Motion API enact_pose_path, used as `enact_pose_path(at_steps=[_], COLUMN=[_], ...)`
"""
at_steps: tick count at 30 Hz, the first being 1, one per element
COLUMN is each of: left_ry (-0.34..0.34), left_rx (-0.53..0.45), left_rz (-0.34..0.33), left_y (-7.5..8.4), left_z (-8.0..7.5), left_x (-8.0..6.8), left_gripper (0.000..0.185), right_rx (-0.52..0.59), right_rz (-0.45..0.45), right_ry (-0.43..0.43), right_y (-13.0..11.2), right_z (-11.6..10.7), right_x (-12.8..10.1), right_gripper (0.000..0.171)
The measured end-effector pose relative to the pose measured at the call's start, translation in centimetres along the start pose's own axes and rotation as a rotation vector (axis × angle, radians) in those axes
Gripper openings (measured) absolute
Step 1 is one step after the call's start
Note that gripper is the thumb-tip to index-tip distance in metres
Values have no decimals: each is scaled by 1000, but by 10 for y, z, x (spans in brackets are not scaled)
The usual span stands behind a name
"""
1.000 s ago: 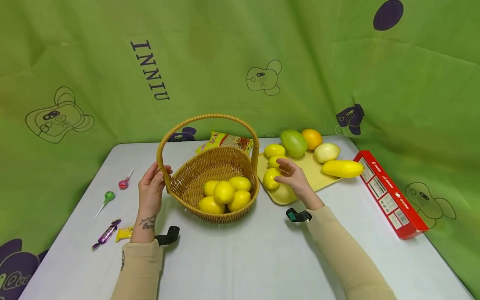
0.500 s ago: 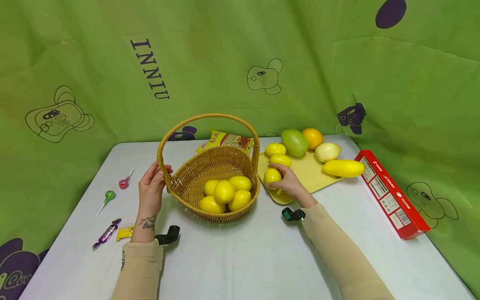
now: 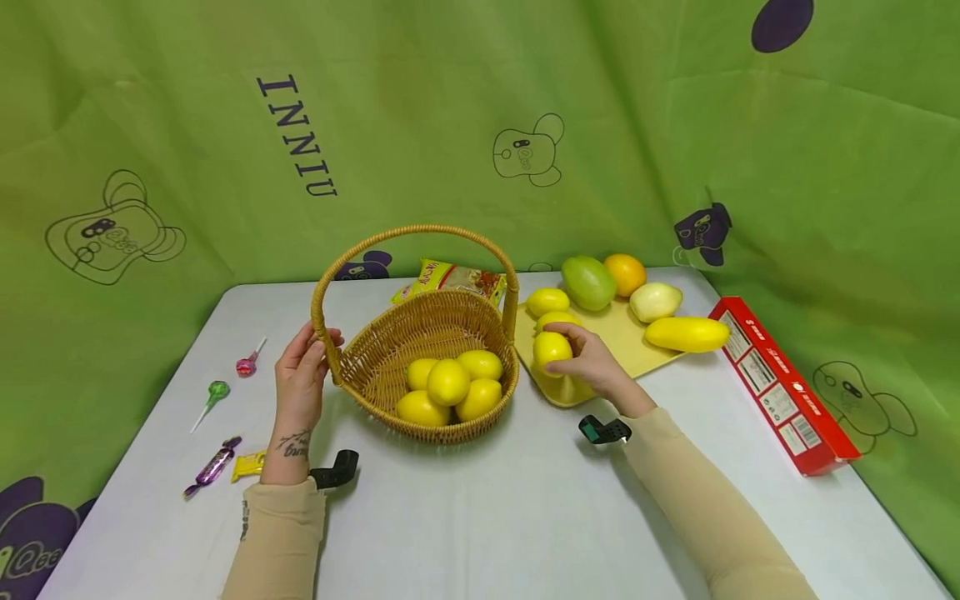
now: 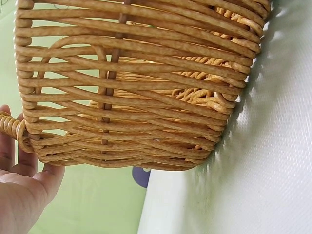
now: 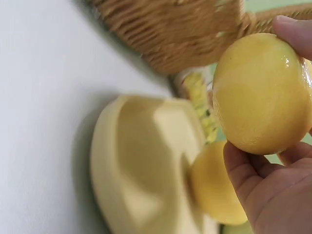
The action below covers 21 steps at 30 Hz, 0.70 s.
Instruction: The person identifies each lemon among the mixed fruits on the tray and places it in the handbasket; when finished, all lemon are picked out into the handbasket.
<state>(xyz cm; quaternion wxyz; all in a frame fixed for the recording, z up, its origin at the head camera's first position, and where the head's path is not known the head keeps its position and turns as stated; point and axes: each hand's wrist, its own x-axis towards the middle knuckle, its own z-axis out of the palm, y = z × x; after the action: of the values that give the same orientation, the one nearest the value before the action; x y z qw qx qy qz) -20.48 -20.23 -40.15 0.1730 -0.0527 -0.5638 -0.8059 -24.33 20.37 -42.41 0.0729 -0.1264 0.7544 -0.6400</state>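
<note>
- "INNIU" is printed on the green cloth [image 3: 225, 125].
- Left hand [image 3: 300, 385] curls round the basket [image 3: 427, 367] handle's base.
- Right hand [image 3: 596, 367] grips a lemon [image 3: 552, 348] just above the tray [image 3: 622, 337], beside the basket.

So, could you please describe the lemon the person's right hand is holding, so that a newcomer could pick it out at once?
Start at the woven wicker basket with the arched handle in the middle of the white table; just to its right lies a pale yellow tray. At the tray's near left end, the right hand holds a round yellow lemon. It is the only lemon lifted in a grip; the others lie on the tray or in the basket.
</note>
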Motion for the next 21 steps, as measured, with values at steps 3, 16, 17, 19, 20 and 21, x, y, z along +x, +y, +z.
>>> enact_pose_path(at_steps=[3, 16, 17, 19, 20, 21], left_ry=[0, 11, 11, 11, 12, 12], left_rx=[5, -11, -10, -8, -8, -7], left_rz=[-3, -18, -20, -20, -19, -19], left_y=[1, 1, 1, 1, 1, 1], left_z=[0, 0, 0, 0, 0, 0], left_x=[0, -1, -1, -1, -1, -1], left_gripper=[36, 35, 35, 35, 35, 34], right_rx=[30, 155, 150, 143, 137, 129], right_rz=[-30, -147, -148, -133, -120, -104], right_ry=[-34, -323, -340, -367, -377, -385], right_y=[-11, -48, -51, -56, -59, -61], right_z=[1, 43, 49, 60, 66, 71], right_x=[-8, -20, -19, -14, -12, -9], right_gripper=[63, 67, 67, 67, 67, 66])
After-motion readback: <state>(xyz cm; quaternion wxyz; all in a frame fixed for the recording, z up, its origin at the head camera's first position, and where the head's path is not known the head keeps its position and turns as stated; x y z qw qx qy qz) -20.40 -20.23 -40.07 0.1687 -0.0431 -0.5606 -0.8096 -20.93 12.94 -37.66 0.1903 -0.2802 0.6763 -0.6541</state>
